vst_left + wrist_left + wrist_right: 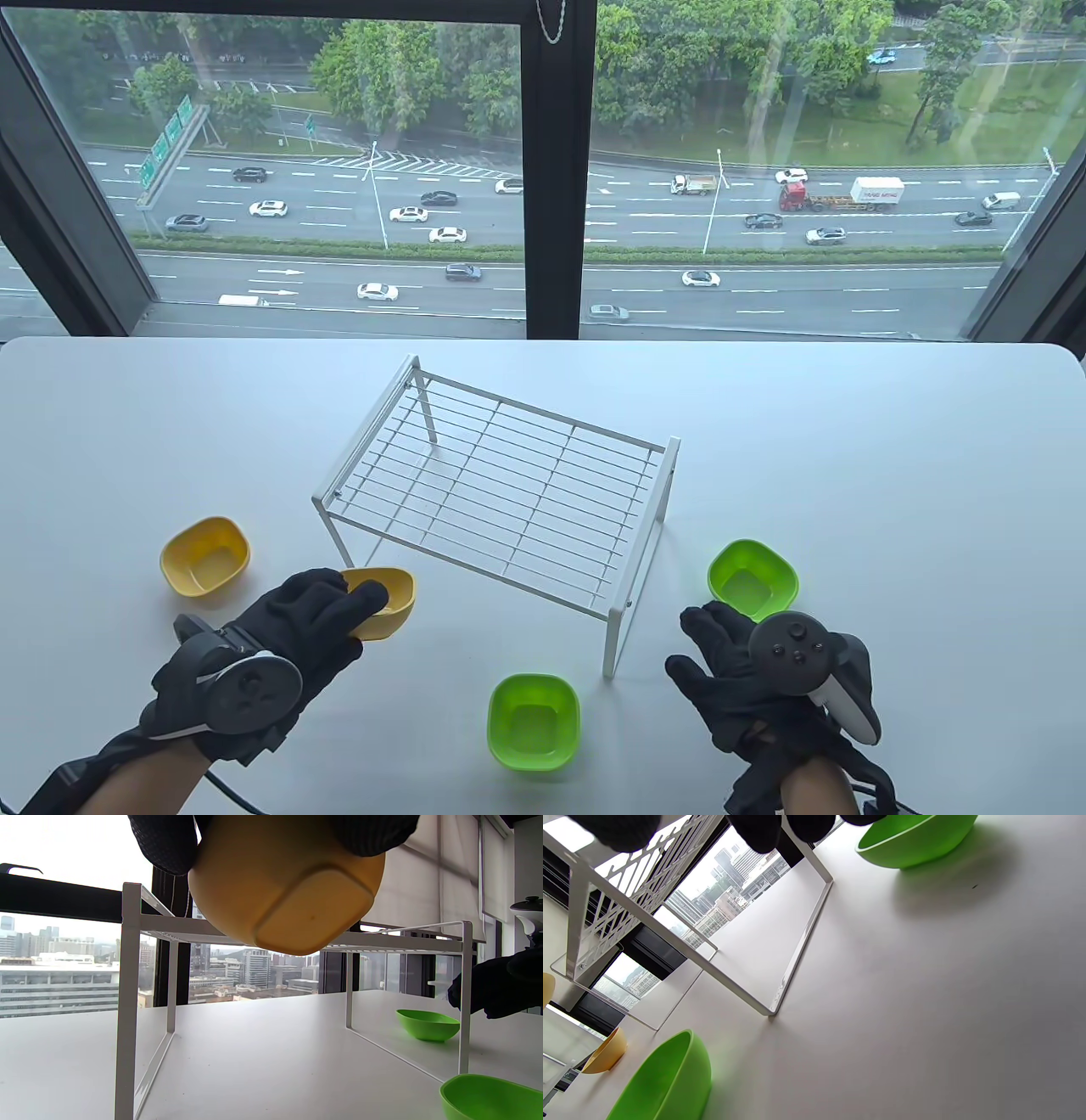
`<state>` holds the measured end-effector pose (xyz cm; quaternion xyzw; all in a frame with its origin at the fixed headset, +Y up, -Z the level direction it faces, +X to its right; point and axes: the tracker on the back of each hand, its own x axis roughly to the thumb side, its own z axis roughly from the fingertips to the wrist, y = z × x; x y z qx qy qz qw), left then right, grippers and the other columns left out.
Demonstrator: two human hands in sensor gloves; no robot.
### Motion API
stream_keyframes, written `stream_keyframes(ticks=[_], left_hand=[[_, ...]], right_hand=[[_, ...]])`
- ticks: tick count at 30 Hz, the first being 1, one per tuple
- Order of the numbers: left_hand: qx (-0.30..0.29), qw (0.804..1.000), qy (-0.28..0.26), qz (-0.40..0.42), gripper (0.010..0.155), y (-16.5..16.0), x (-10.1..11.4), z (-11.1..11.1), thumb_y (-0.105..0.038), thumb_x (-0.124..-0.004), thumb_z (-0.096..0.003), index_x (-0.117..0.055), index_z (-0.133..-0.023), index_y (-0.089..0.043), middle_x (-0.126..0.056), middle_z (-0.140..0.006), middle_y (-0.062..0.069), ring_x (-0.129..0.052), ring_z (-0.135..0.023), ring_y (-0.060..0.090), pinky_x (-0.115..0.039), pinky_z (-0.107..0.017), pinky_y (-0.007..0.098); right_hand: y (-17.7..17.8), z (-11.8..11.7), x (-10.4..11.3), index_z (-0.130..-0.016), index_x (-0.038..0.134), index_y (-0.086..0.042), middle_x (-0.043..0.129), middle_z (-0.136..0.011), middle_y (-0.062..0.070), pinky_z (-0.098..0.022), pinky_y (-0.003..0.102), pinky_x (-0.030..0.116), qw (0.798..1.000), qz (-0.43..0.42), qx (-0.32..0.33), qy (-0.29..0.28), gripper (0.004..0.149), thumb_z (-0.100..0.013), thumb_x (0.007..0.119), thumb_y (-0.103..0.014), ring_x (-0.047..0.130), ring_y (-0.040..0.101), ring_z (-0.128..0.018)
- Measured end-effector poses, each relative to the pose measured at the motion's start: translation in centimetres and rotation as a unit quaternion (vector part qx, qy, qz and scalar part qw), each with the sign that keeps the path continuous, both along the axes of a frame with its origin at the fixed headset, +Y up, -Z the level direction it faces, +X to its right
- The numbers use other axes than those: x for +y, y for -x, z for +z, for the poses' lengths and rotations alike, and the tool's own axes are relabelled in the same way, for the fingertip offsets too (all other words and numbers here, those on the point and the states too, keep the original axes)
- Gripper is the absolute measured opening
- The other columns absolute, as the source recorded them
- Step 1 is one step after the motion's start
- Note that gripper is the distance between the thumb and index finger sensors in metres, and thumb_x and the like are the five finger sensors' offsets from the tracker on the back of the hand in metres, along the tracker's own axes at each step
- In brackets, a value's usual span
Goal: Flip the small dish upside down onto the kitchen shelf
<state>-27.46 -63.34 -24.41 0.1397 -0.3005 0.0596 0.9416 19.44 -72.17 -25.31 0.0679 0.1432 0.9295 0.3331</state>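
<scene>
My left hand grips a small yellow dish by its near rim, just in front of the left front leg of the white wire shelf. In the left wrist view the yellow dish hangs lifted off the table, its flat base tilted toward the camera, with my fingers curled over its rim. The shelf top is bare. My right hand hovers with relaxed fingers, holding nothing, just short of a green dish right of the shelf.
A second yellow dish sits upright at the left. Another green dish stands near the front edge, between my hands. The white table runs back to a large window.
</scene>
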Motion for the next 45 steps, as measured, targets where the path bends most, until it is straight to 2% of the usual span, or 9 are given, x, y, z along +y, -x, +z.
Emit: stream_keyframes(ticks=[2,11,16,28,45], left_hand=[[-0.016,1.0,-0.012,0.016,0.064,-0.1,0.8,0.0,-0.043,-0.07,-0.0425,-0.049,-0.103,-0.035,-0.082,-0.084,-0.01,-0.074,-0.094,0.022,-0.076,-0.071,0.049],[-0.007,1.0,0.001,0.015,0.067,-1.2,3.1,-1.2,-0.044,-0.069,-0.0422,-0.044,-0.104,-0.033,-0.079,-0.085,-0.01,-0.072,-0.094,0.023,-0.075,-0.072,0.05],[0.009,1.0,0.011,0.016,0.068,-1.7,3.4,-2.0,-0.044,-0.067,-0.0426,-0.041,-0.105,-0.033,-0.075,-0.087,-0.01,-0.068,-0.095,0.024,-0.073,-0.073,0.054],[0.088,0.995,0.03,0.026,0.07,-2.8,4.0,-4.5,-0.047,-0.062,-0.0438,-0.033,-0.106,-0.03,-0.07,-0.088,-0.009,-0.068,-0.092,0.024,-0.074,-0.071,0.053],[0.15,0.987,0.048,-0.02,0.076,-7.5,5.4,-8.2,-0.051,-0.065,-0.0442,-0.026,-0.105,-0.027,-0.066,-0.088,-0.007,-0.067,-0.09,0.024,-0.075,-0.07,0.052]], right_hand=[[-0.2,-0.1,-0.1,-0.109,0.042,-0.021,0.03,-0.117,0.016,-0.072,0.068,0.03,1.0,0.001,-0.004,0.002,0.078,-0.047,0.063,-0.064,0.031,0.045,-0.104],[-1.1,-0.5,-0.5,-0.109,0.041,-0.021,0.03,-0.117,0.016,-0.071,0.068,0.03,1.0,-0.003,-0.02,0.01,0.078,-0.047,0.063,-0.064,0.032,0.045,-0.104],[-1.0,-0.5,-0.5,-0.109,0.04,-0.021,0.031,-0.117,0.016,-0.072,0.068,0.031,1.0,0.002,-0.013,0.007,0.079,-0.047,0.062,-0.065,0.035,0.044,-0.104],[-1.0,-0.7,-0.4,-0.109,0.039,-0.021,0.03,-0.117,0.016,-0.072,0.068,0.031,1.0,-0.002,-0.012,0.007,0.08,-0.047,0.062,-0.065,0.035,0.044,-0.104],[-1.2,-0.9,-0.2,-0.11,0.037,-0.021,0.029,-0.118,0.016,-0.072,0.068,0.031,1.0,-0.006,-0.014,0.006,0.08,-0.048,0.06,-0.066,0.034,0.044,-0.104]])
